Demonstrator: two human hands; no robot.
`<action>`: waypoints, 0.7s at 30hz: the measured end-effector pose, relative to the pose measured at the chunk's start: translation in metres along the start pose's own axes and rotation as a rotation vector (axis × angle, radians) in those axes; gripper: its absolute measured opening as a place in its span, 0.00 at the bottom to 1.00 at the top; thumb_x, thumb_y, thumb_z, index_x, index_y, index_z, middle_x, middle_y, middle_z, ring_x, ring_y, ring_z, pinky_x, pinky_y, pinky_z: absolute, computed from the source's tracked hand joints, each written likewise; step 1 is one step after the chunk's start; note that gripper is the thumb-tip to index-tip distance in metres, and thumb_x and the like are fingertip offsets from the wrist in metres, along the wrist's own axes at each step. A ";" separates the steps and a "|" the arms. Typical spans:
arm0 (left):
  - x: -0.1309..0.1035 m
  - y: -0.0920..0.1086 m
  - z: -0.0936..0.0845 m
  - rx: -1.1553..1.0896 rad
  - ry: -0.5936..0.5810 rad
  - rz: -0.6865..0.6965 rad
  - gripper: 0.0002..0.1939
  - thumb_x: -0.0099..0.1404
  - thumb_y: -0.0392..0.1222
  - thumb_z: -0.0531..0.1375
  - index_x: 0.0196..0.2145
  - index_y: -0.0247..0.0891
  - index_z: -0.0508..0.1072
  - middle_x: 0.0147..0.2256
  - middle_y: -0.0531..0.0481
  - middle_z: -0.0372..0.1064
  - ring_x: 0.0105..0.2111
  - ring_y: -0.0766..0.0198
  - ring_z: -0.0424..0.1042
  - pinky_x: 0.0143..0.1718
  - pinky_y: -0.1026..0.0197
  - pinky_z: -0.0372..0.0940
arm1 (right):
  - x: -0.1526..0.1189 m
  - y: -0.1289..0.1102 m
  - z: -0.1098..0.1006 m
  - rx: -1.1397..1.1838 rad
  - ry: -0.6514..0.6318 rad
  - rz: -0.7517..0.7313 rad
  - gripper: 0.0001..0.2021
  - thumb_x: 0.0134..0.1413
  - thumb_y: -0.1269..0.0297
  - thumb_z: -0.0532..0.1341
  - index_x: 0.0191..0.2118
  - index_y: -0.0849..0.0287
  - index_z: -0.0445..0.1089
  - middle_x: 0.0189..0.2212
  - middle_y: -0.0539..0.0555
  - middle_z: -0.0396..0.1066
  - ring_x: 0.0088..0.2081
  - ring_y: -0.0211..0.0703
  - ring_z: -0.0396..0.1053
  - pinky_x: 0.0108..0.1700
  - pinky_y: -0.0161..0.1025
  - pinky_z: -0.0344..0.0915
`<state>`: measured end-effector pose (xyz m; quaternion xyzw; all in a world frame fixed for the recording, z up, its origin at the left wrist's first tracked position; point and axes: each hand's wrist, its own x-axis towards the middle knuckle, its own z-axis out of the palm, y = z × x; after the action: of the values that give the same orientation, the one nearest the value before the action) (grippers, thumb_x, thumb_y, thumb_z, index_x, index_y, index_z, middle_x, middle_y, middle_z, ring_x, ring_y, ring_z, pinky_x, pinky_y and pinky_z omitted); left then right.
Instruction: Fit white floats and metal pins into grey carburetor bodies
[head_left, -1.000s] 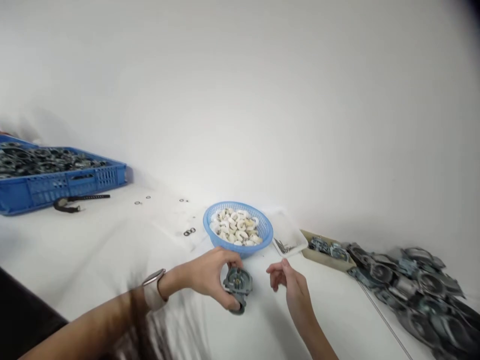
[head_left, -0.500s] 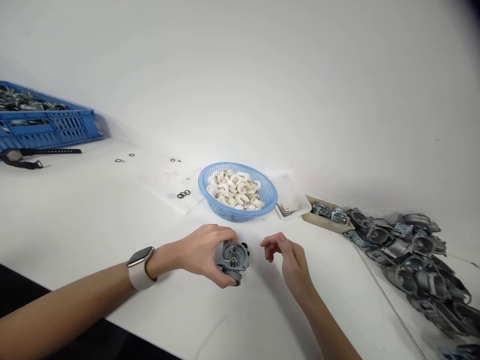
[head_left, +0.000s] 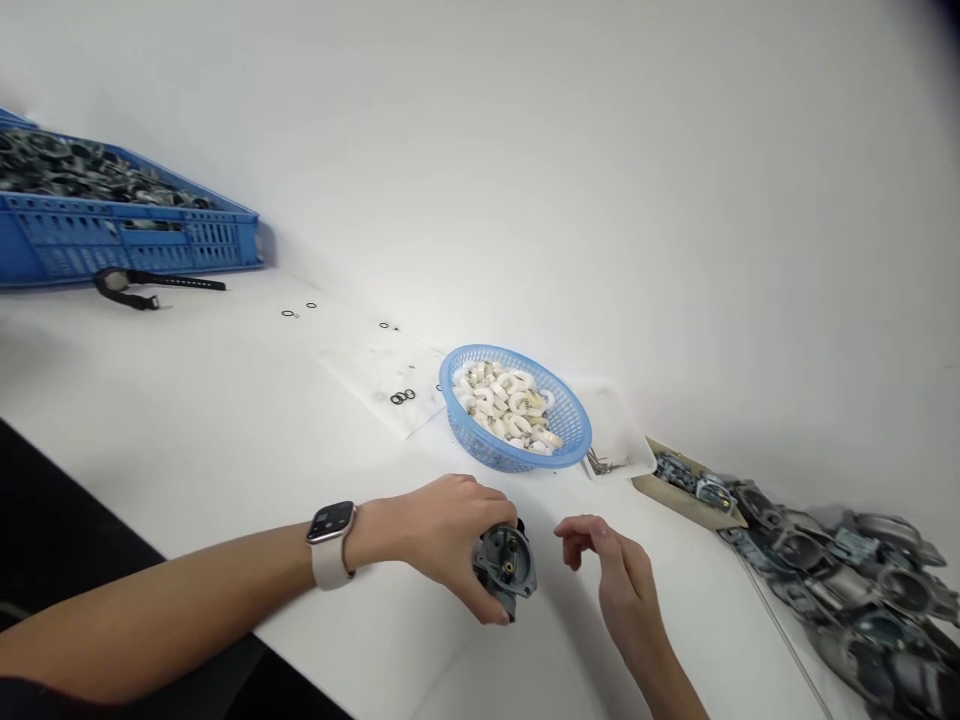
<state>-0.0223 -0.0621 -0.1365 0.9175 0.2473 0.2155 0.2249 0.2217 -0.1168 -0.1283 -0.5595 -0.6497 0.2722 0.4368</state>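
Observation:
My left hand [head_left: 457, 530], with a watch on its wrist, is wrapped round a grey metal carburetor body [head_left: 507, 565] just above the white table. The carburetor's open round bowl side faces up, showing a small brass part inside. Some of its left side is covered by my fingers. My right hand [head_left: 611, 570] is a short way to the right, apart from the carburetor. Its fingers are curled in with the thumb against them; whatever they may hold is hidden. Beyond both hands stands a blue basket [head_left: 517, 463] of white C-shaped floats [head_left: 517, 402].
A white tray [head_left: 628, 440] with thin metal pins and a beige box [head_left: 679, 500] of carburetors adjoin the basket. Grey carburetor bodies [head_left: 855, 590] are piled at right. Black rings [head_left: 403, 397] lie on a sheet; a black watch [head_left: 120, 285] and blue crate [head_left: 135, 240] are left.
The view has turned left, so the scene sits further right. My left hand still grips the carburetor, which is tilted slightly differently. My right hand stays curled beside it.

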 end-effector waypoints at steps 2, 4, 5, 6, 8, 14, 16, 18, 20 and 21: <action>0.000 -0.001 0.000 -0.010 0.011 0.014 0.33 0.49 0.72 0.69 0.40 0.43 0.72 0.33 0.50 0.75 0.30 0.55 0.74 0.36 0.57 0.65 | 0.000 -0.002 -0.002 -0.036 0.021 -0.033 0.27 0.69 0.45 0.51 0.31 0.57 0.77 0.22 0.53 0.70 0.28 0.45 0.67 0.34 0.41 0.66; 0.000 -0.002 0.001 -0.021 0.028 0.027 0.34 0.49 0.73 0.69 0.40 0.43 0.72 0.32 0.50 0.75 0.31 0.54 0.75 0.36 0.56 0.65 | 0.003 -0.006 -0.006 -0.089 0.057 -0.069 0.25 0.69 0.46 0.52 0.30 0.57 0.76 0.23 0.53 0.70 0.28 0.45 0.67 0.34 0.41 0.66; 0.000 -0.003 0.003 -0.024 0.037 0.034 0.34 0.49 0.75 0.68 0.39 0.43 0.72 0.32 0.50 0.75 0.31 0.54 0.75 0.36 0.56 0.64 | 0.006 -0.009 -0.008 -0.126 0.078 -0.090 0.24 0.69 0.47 0.53 0.30 0.56 0.76 0.23 0.53 0.70 0.28 0.45 0.67 0.34 0.40 0.66; 0.000 -0.003 0.004 -0.024 0.046 0.039 0.35 0.49 0.76 0.67 0.39 0.43 0.72 0.32 0.49 0.74 0.31 0.54 0.75 0.36 0.56 0.64 | 0.010 -0.013 -0.011 -0.172 0.097 -0.118 0.23 0.68 0.47 0.54 0.30 0.56 0.75 0.23 0.53 0.70 0.28 0.46 0.68 0.34 0.40 0.66; 0.000 -0.004 0.008 -0.010 0.064 0.044 0.36 0.49 0.78 0.66 0.38 0.43 0.72 0.31 0.49 0.74 0.30 0.54 0.75 0.36 0.56 0.64 | 0.025 -0.023 -0.014 -0.285 0.128 -0.191 0.20 0.67 0.49 0.56 0.30 0.55 0.75 0.24 0.53 0.71 0.29 0.46 0.69 0.34 0.40 0.67; -0.001 0.001 0.014 0.065 0.117 0.023 0.40 0.46 0.83 0.62 0.36 0.43 0.70 0.27 0.49 0.72 0.26 0.55 0.71 0.34 0.54 0.62 | 0.105 -0.048 -0.006 -0.552 -0.023 -0.314 0.11 0.64 0.55 0.61 0.38 0.55 0.77 0.36 0.55 0.78 0.39 0.49 0.73 0.42 0.43 0.67; -0.001 0.004 0.013 0.071 0.129 0.004 0.41 0.45 0.84 0.62 0.36 0.43 0.71 0.26 0.50 0.71 0.24 0.55 0.70 0.34 0.53 0.62 | 0.130 -0.047 0.002 -0.589 -0.112 -0.305 0.07 0.60 0.58 0.65 0.39 0.54 0.78 0.37 0.53 0.78 0.41 0.50 0.74 0.41 0.42 0.67; -0.001 0.005 0.011 0.072 0.119 -0.024 0.41 0.46 0.84 0.61 0.37 0.43 0.71 0.24 0.51 0.69 0.23 0.56 0.69 0.35 0.53 0.62 | 0.148 -0.041 0.010 -0.606 -0.178 -0.291 0.08 0.59 0.58 0.68 0.39 0.56 0.79 0.36 0.52 0.78 0.40 0.48 0.75 0.40 0.41 0.69; -0.001 0.006 0.010 0.083 0.092 -0.048 0.40 0.46 0.83 0.62 0.37 0.43 0.70 0.21 0.53 0.66 0.21 0.57 0.68 0.35 0.53 0.63 | 0.160 -0.034 0.017 -0.594 -0.163 -0.273 0.11 0.64 0.56 0.65 0.41 0.60 0.77 0.37 0.51 0.77 0.38 0.45 0.76 0.40 0.40 0.71; -0.001 0.007 0.009 0.090 0.076 -0.054 0.40 0.47 0.83 0.62 0.37 0.43 0.70 0.19 0.54 0.64 0.20 0.57 0.67 0.35 0.52 0.63 | 0.165 -0.030 0.019 -0.580 -0.114 -0.265 0.13 0.67 0.56 0.63 0.43 0.62 0.76 0.38 0.51 0.76 0.38 0.44 0.76 0.40 0.41 0.73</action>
<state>-0.0159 -0.0705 -0.1407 0.9109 0.2896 0.2329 0.1794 0.1916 0.0378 -0.0688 -0.5551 -0.7907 0.0473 0.2539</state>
